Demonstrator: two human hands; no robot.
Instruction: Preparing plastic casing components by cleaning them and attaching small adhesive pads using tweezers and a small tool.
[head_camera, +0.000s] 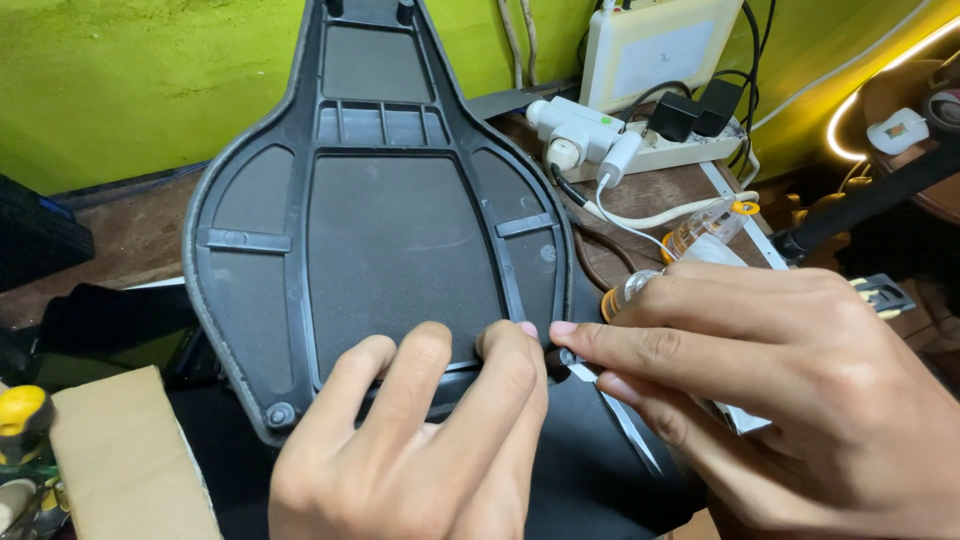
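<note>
A large black plastic shell (370, 230), ribbed and shaped like a seat pan, lies underside up across the desk. My left hand (420, 440) presses its fingertips on the shell's near rim, where black covering material (580, 450) folds up. My right hand (790, 390) comes in from the right, its index finger and thumb pinched at the same rim spot on a small pale piece I cannot identify. The fingertips of both hands almost touch.
A white power strip with plugs and adapters (640, 140) and a white box-shaped device (655, 45) stand behind the shell. A clear bottle with an orange ring (710, 225) lies right of it. Brown cardboard (120, 460) and a yellow-handled tool (20, 415) sit at lower left.
</note>
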